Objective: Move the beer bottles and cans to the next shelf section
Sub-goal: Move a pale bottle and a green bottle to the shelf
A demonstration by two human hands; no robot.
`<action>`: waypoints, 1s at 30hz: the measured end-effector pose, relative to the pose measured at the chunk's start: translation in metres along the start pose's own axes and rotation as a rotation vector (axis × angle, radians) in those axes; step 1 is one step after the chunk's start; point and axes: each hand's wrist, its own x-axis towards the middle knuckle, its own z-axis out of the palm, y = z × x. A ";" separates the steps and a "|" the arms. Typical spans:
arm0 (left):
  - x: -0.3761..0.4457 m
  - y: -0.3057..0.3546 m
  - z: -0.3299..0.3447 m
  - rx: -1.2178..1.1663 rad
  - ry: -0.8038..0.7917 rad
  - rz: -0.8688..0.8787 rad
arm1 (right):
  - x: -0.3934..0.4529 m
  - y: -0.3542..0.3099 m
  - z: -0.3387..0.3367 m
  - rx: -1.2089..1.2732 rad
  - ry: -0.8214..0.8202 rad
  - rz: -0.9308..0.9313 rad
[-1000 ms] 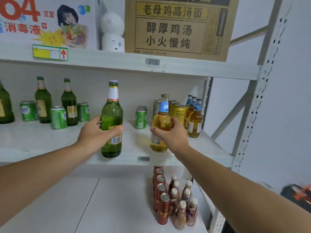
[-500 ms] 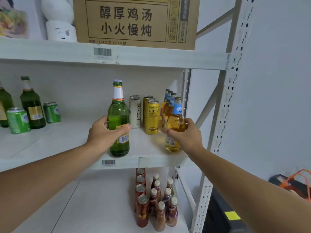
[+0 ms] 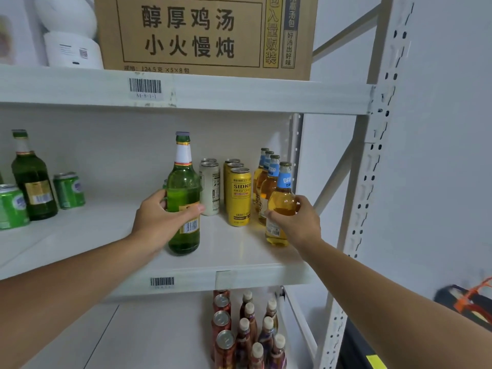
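Note:
My left hand [image 3: 162,222] grips a tall green beer bottle [image 3: 183,198] that stands upright near the front of the middle shelf [image 3: 234,251]. My right hand [image 3: 298,222] holds an amber bottle with a blue neck label [image 3: 281,203], upright at the shelf's right end, in front of a row of like amber bottles [image 3: 266,177]. Between the two stand white cans [image 3: 210,187] and yellow cans [image 3: 239,198]. At the far left remain a green bottle [image 3: 32,179] and green cans [image 3: 69,190].
A cardboard box [image 3: 202,35] and a white device [image 3: 72,30] sit on the upper shelf. The lower shelf holds red cans [image 3: 222,326] and small brown bottles [image 3: 261,331]. The white perforated upright [image 3: 372,166] bounds the right side; a dark bag [image 3: 468,304] lies beyond.
Both hands have carried their bottles rightward along the shelf. The amber bottle now stands by the amber row, the green bottle beside the white cans. My view has panned right.

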 end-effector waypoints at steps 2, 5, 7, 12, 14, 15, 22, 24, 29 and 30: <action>0.004 -0.004 -0.003 0.008 0.003 0.000 | 0.009 0.001 0.006 0.041 -0.009 0.020; 0.007 -0.011 -0.007 0.013 0.007 -0.008 | 0.019 0.002 0.013 0.035 -0.002 0.029; 0.008 -0.015 -0.010 0.026 0.004 -0.009 | 0.022 0.003 0.015 0.044 0.001 0.031; 0.013 -0.021 -0.016 0.021 0.007 -0.022 | 0.020 0.005 0.015 0.052 -0.021 0.024; 0.016 -0.022 -0.018 0.008 0.016 -0.030 | 0.017 0.004 0.012 0.067 -0.029 0.029; 0.017 -0.022 -0.019 0.005 0.024 -0.034 | 0.014 0.003 0.010 0.052 -0.006 0.022; 0.023 -0.016 -0.033 -0.007 0.085 -0.033 | -0.010 -0.018 0.008 -0.370 0.218 -0.367; 0.023 -0.014 -0.039 0.001 0.113 -0.035 | -0.020 -0.027 0.013 -0.433 0.195 -0.472; 0.015 -0.013 -0.058 0.032 0.171 -0.056 | -0.044 -0.046 0.034 -0.531 0.042 -0.594; 0.012 -0.013 -0.060 0.041 0.181 -0.063 | -0.047 -0.047 0.041 -0.558 -0.029 -0.591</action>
